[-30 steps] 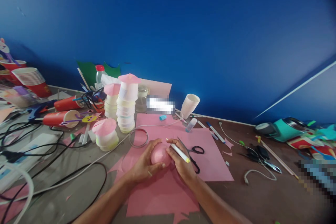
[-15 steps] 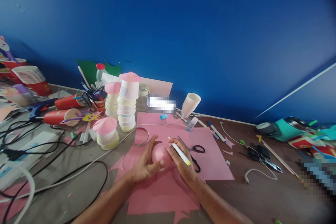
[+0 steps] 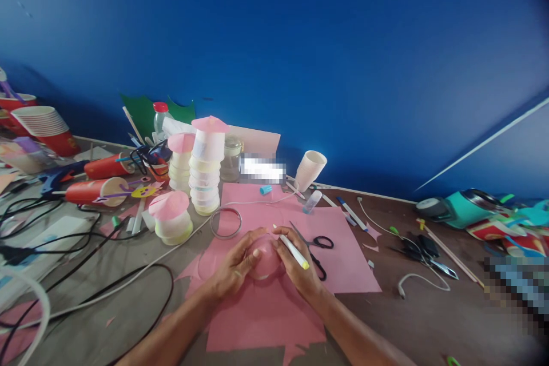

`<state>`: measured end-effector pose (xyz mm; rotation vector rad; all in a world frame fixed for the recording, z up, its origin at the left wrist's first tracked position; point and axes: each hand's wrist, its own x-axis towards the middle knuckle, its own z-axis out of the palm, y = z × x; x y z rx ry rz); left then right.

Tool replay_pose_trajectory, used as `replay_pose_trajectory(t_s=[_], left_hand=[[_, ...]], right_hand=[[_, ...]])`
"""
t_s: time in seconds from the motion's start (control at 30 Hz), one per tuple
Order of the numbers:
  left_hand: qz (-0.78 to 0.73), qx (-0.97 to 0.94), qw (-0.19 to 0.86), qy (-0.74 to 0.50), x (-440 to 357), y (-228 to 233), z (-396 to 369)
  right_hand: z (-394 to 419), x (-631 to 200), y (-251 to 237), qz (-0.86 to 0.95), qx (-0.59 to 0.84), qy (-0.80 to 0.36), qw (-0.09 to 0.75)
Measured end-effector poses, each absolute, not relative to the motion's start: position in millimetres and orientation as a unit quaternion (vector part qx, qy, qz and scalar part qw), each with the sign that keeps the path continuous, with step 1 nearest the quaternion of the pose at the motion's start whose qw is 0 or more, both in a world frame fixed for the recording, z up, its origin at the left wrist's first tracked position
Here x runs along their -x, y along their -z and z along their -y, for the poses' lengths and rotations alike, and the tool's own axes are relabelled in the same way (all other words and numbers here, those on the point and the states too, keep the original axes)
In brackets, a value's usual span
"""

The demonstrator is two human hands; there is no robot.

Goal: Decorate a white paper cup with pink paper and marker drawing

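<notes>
Pressing pink paper (image 3: 274, 303) over an upturned cup (image 3: 265, 259) mid-bench, the left hand (image 3: 235, 269) cups it, fingers spread, while the right hand (image 3: 300, 267), gripping a marker (image 3: 293, 250), seemingly readies to trace around it.

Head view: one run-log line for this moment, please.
left hand: on pink-covered cup | right hand: holds marker, touches cup | under: pink paper | beside: scissors

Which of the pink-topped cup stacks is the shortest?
The short stack standing alone at front left, nearest the metal ring. The other two stacks behind it rise clearly higher, side by side.
</notes>
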<state>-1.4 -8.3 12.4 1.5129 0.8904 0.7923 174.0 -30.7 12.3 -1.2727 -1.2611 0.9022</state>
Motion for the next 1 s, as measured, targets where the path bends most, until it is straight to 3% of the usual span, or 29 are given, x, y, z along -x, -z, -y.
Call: replay_pose_trajectory(t_s=[0.33, 0.57, 1.0], left_hand=[[-0.317, -0.697, 0.560, -0.317, 4.8, -12.4, 8.6], [-0.356, -0.719, 0.506, -0.318, -4.6, -4.7, 8.3], [-0.394, -0.695, 0.517, -0.307, -5.4, -0.1, 10.8]], right_hand=[[33.4, -174.4, -17.3, 0.548, 0.547, -0.371, 0.512], [34.4, -174.3, -16.1, 0.544, 0.540, -0.362, 0.531], [33.4, -176.8, -8.6, 0.559, 0.540, -0.365, 0.512]])
